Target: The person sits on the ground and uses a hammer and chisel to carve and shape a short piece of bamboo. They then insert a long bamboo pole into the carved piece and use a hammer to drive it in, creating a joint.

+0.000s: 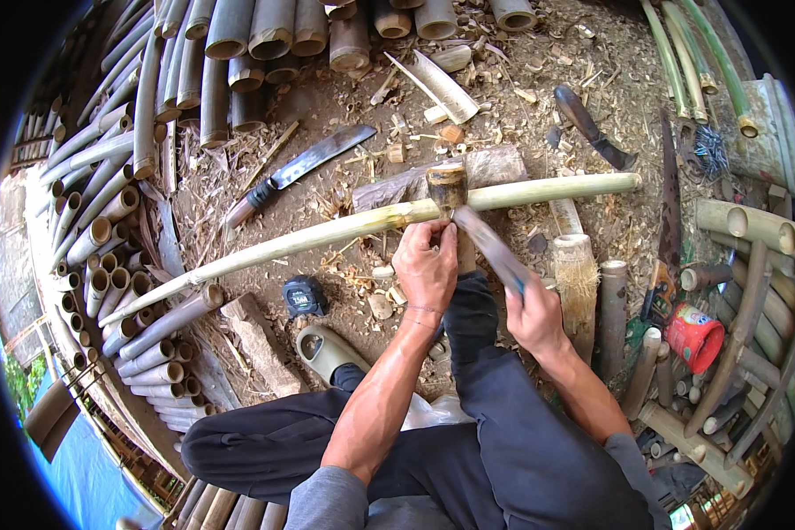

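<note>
A long pale-green bamboo pole [327, 234] lies crosswise before me. A short brown wooden cylinder [448, 187] with dark bands stands in front of it. My left hand [427, 269] is closed in a pinch just below the cylinder; what sits between its fingertips is too small to name. My right hand [536, 318] is wrapped round a hand tool [493, 250], whose pale shaft or blade is smeared by motion. That tool slants up and left toward the cylinder. I cannot tell whether the two join. My dark-clad lower leg [473, 318] reaches up between my hands.
Beyond the pole lie a large knife [318, 157], a log [495, 168] and a wooden-handled blade [592, 128]. A tape measure [304, 296] and a sandal [327, 349] are nearer. Cut bamboo [265, 35] is stacked around; a red container [693, 338] stands right.
</note>
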`<state>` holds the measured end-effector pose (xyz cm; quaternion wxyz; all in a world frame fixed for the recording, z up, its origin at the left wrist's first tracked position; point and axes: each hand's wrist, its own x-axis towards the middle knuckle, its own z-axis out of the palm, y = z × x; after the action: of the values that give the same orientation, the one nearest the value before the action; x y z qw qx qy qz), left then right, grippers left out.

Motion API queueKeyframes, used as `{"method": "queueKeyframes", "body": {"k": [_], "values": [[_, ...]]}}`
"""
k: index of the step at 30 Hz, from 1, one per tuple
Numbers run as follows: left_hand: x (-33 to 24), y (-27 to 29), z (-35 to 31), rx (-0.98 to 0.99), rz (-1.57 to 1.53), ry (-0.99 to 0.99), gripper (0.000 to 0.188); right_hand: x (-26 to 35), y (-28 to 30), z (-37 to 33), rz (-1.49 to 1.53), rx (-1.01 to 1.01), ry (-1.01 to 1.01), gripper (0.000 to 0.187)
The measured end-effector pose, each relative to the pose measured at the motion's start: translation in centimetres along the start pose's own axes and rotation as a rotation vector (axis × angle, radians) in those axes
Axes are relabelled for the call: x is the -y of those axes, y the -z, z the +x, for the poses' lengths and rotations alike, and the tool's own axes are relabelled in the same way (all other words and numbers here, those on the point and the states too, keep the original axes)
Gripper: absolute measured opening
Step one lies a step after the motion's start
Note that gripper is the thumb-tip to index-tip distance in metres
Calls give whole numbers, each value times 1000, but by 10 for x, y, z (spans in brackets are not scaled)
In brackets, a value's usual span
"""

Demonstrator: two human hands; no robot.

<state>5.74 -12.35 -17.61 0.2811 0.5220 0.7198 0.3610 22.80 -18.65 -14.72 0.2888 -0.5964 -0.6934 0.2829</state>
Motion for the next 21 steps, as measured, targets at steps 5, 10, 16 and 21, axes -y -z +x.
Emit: {"method": "queueKeyframes", "body": {"k": [5,10,16,21], "values": [[7,3,1,7,-9,31,14,11,5,8,73,-70,8,25],[3,0,4,0,-37,30,15,-2,-3,8,-34,-43,146,13],[-2,12,16,134,70,-30,13,20,10,4,199,-147,-122,16],[-20,13,16,182,207,-72,13,15,39,-6,435,-110,-372,23]]}}
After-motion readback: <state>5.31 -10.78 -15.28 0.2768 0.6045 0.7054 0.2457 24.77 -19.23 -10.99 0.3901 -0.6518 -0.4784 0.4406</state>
